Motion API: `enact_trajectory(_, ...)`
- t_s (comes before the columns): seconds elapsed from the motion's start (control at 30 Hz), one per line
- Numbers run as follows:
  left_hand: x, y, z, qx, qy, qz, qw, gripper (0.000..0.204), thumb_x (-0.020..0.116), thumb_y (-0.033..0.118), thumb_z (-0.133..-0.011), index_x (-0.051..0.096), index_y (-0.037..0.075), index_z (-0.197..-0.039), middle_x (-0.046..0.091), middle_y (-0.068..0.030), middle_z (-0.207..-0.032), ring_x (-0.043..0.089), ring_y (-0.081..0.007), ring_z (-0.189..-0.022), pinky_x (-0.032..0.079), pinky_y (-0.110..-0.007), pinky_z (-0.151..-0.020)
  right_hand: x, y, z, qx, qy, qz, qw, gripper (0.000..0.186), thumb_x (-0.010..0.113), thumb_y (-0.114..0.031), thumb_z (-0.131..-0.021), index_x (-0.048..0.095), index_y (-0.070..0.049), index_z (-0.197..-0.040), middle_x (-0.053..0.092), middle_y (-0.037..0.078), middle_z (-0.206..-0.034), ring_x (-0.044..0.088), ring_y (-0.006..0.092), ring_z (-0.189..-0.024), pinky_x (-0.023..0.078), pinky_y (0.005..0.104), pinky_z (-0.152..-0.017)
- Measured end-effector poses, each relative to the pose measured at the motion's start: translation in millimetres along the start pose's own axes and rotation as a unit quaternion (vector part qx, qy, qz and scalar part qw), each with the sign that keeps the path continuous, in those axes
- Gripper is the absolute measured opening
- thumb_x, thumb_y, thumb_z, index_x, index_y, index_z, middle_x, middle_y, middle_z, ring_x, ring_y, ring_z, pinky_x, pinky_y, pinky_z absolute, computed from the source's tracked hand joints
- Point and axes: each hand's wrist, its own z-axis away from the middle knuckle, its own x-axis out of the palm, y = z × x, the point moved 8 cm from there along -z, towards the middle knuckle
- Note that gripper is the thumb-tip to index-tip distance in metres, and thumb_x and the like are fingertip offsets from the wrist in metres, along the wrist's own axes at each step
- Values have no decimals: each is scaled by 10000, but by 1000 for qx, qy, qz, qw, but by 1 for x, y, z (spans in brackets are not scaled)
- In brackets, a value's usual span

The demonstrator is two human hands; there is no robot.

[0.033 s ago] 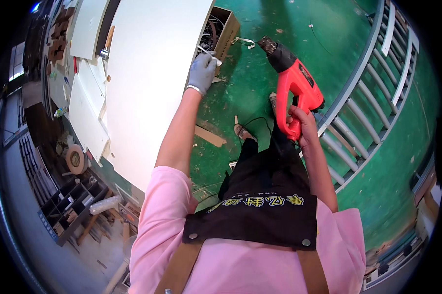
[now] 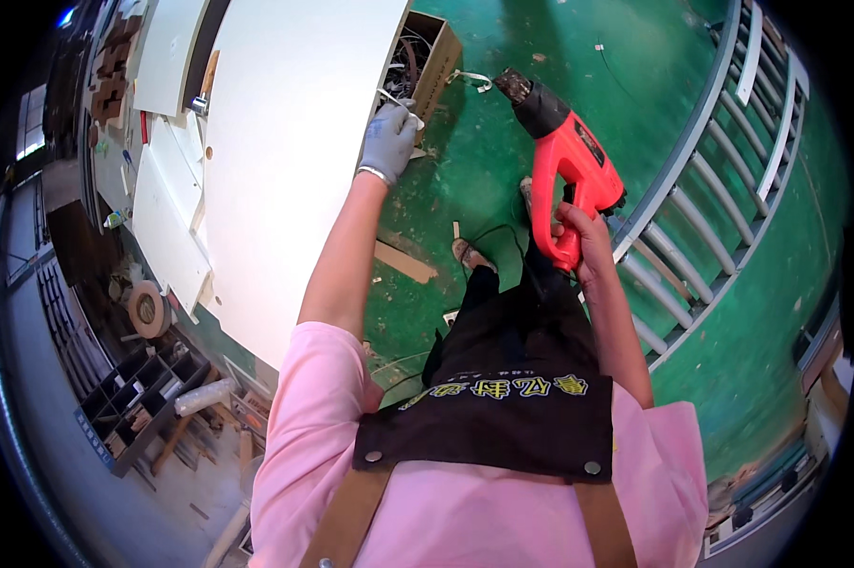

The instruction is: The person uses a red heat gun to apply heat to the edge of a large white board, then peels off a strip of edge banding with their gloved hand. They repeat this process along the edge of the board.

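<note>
My left hand (image 2: 387, 142), in a grey glove, is closed at the long edge of a white board (image 2: 285, 123). A thin white strip (image 2: 389, 96) shows at its fingers, with a pale end poking out on the right side. The fingertips are partly hidden by the back of the glove. My right hand (image 2: 590, 244), bare, is wrapped round the handle of a red heat gun (image 2: 593, 170). Its dark nozzle (image 2: 514, 87) points up and left, apart from the board and the left hand.
Beyond my left hand, a cardboard box (image 2: 438, 66) holds tangled strips. A grey roller conveyor (image 2: 702, 189) runs along the right. Left of the board lie a hammer (image 2: 203, 99) and white panels (image 2: 167, 204). A brown offcut (image 2: 405, 261) and a cable lie on the green floor near my feet.
</note>
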Motion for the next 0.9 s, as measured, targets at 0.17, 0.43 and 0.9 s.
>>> enact_trajectory(0.17, 13, 8, 18, 194, -62, -212, 956, 119, 522, 90, -801, 566, -18, -827, 568, -195, -1169, 508, -375, -1014, 399, -416, -920, -1, 11, -2, 7, -6, 12, 1000, 157, 618, -75, -815, 513, -45, -928, 548, 45, -733, 557, 132, -556, 468, 261, -471)
enact_trajectory(0.43, 46, -26, 23, 78, -318, -412, 850, 151, 539, 155, -824, 592, 36, -899, 608, -168, -1033, 537, -351, -990, 427, -400, -863, 10, 25, -4, 5, -10, 55, 998, 202, 651, -70, -794, 491, -65, -918, 552, 43, -719, 567, 131, -542, 501, 284, -438)
enact_trajectory(0.9, 70, -139, 354, -465, -70, 412, 781, 398, 503, 369, -916, 567, 40, -1131, 595, -78, -1122, 542, -209, -1030, 417, -334, -879, 54, 76, -23, -43, -47, 191, 980, 300, 689, -96, -740, 491, -54, -961, 557, 35, -754, 572, 126, -562, 471, 256, -472)
